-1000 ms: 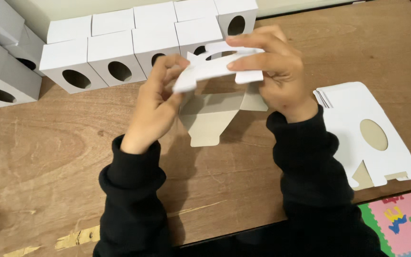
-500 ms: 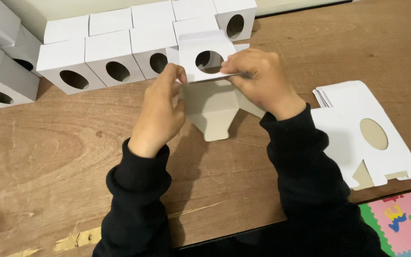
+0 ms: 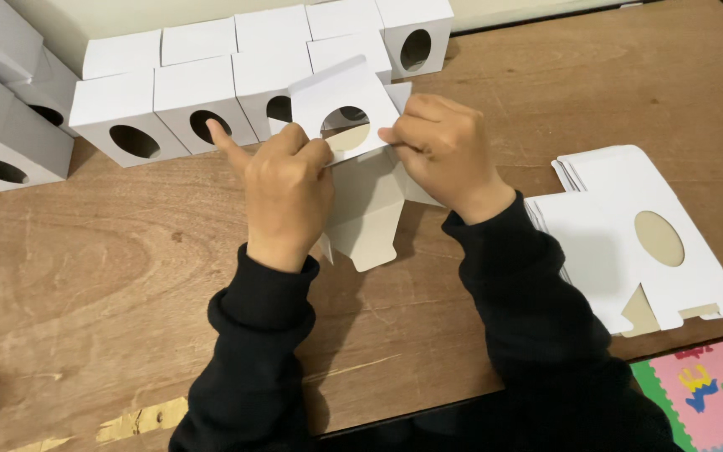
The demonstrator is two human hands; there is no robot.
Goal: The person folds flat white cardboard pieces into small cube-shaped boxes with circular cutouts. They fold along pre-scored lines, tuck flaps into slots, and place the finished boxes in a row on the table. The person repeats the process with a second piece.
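Both my hands hold a half-folded white cardboard box (image 3: 353,125) with an oval window, low over the wooden table (image 3: 85,276). My left hand (image 3: 282,188) grips its left side, index finger stretched toward the finished boxes. My right hand (image 3: 445,151) pinches its right edge. The box's grey inner flaps (image 3: 370,218) hang down toward me between my wrists. Black sleeves cover both forearms.
Several assembled white boxes with oval windows (image 3: 202,92) stand in rows at the table's far edge, more at the far left (image 3: 2,142). A stack of flat, unfolded box blanks (image 3: 629,234) lies at the right. A coloured foam mat (image 3: 713,393) shows at bottom right.
The box went from being held flat and raised to standing opened up with its window facing me. Both hands moved lower and closer to the rows of boxes.
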